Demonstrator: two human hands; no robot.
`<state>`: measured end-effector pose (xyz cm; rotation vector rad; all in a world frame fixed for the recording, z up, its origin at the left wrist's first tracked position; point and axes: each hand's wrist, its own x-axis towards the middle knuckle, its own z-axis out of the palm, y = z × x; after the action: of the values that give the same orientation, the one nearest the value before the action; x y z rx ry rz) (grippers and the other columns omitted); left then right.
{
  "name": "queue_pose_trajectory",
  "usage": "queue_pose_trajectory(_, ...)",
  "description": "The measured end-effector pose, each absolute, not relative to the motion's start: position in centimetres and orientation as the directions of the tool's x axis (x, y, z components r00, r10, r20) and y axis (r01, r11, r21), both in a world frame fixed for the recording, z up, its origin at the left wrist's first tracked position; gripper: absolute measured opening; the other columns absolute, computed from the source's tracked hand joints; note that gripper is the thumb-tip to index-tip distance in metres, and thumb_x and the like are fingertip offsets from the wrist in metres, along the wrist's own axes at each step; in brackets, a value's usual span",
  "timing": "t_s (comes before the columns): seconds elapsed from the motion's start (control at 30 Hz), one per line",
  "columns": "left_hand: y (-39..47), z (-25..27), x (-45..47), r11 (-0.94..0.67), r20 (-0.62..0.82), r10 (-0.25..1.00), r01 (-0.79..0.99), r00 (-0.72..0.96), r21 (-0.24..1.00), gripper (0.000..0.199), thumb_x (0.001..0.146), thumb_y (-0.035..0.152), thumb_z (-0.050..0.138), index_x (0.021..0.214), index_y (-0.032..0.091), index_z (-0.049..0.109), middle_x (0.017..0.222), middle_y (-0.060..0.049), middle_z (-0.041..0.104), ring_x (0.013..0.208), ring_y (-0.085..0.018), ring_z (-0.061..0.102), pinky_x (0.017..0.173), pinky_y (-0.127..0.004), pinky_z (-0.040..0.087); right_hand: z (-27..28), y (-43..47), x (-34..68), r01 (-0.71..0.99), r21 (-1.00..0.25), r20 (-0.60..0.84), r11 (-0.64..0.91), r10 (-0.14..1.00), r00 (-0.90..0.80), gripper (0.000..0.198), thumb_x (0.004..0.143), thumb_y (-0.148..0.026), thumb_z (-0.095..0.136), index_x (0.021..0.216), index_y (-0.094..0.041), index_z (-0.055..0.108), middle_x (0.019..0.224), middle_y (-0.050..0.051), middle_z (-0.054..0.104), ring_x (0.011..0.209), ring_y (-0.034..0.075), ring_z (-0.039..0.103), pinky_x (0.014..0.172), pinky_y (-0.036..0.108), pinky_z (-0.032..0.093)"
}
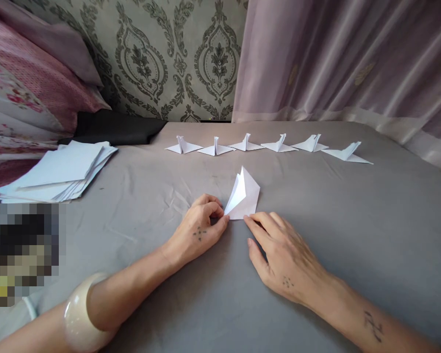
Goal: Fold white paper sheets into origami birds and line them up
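Note:
A partly folded piece of white paper [250, 200] lies on the grey cloth in front of me, one flap standing up from it. My left hand [200, 223] pinches its lower left corner between thumb and curled fingers. At the lower right edge, the index fingertip of my right hand [284, 252] presses on the paper. The other fingers of that hand lie stretched out, with the thumb apart and resting on the cloth.
Several folded white paper figures [244, 143] stand in a row at the back. A stack of white paper sheets [64, 169] lies at the left, near a black cloth [117, 128]. Curtains [316, 59] hang behind on the right. A blurred-out patch covers the lower left.

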<state>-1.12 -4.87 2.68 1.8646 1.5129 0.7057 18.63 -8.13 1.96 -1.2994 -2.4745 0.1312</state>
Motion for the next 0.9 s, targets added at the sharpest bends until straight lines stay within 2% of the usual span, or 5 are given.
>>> queue_pose_trajectory(0.1,-4.4,2.7,-1.4,-0.092,-0.016,0.986,0.623,0.164,0.777,0.025,0.082,0.037,0.054,0.068,0.018,0.061,0.099,-0.005,0.061,0.081,-0.017,0.060,0.073,-0.030,0.046,2.3,-8.3,18.1,0.799,-0.191,0.215,0.570,0.819,-0.533,0.045,0.090,-0.025,0.043,0.130,-0.007,0.054,0.104,0.013,0.059,0.089,0.024,0.051,0.078,0.044,0.049)
queue_pose_trajectory(0.17,-4.0,2.8,-1.7,0.012,-0.080,0.992,0.575,0.093,0.818,0.028,0.084,0.043,0.053,0.074,0.018,0.063,0.086,-0.004,0.064,0.074,-0.017,0.060,0.068,-0.029,0.045,2.5,-8.4,17.9,0.807,-0.167,0.194,0.566,0.822,-0.536,0.045,0.091,-0.028,0.043,0.131,-0.010,0.054,0.102,0.013,0.059,0.088,0.024,0.050,0.077,0.043,0.048)
queue_pose_trajectory(0.3,-3.4,2.9,-2.2,0.202,-0.199,0.979,0.367,-0.046,0.908,0.035,0.085,0.050,0.052,0.081,0.016,0.062,0.071,-0.002,0.063,0.067,-0.016,0.061,0.064,-0.026,0.044,2.8,-8.4,17.4,0.814,-0.117,0.177,0.568,0.819,-0.546,0.046,0.092,-0.032,0.042,0.132,-0.012,0.054,0.101,0.013,0.058,0.086,0.023,0.050,0.076,0.041,0.047)
queue_pose_trajectory(0.7,-3.4,3.1,-2.0,0.211,-0.195,0.977,0.247,-0.089,0.946,0.029,0.084,0.040,0.053,0.074,0.015,0.061,0.067,-0.001,0.060,0.059,-0.012,0.056,0.059,-0.023,0.045,3.5,-8.2,14.6,0.827,0.023,0.173,0.562,0.812,-0.557,0.050,0.091,-0.046,0.042,0.130,-0.020,0.058,0.085,0.011,0.053,0.076,0.024,0.051,0.069,0.041,0.045)
queue_pose_trajectory(0.9,-3.1,2.1,-2.4,0.165,-0.154,0.986,0.306,-0.059,0.937,0.032,0.085,0.044,0.051,0.076,0.015,0.062,0.066,0.000,0.059,0.057,-0.013,0.059,0.054,-0.023,0.041,2.9,-8.1,16.0,0.838,-0.101,0.193,0.536,0.837,-0.512,0.042,0.092,-0.036,0.043,0.128,-0.020,0.058,0.094,0.010,0.055,0.082,0.023,0.057,0.072,0.039,0.048)
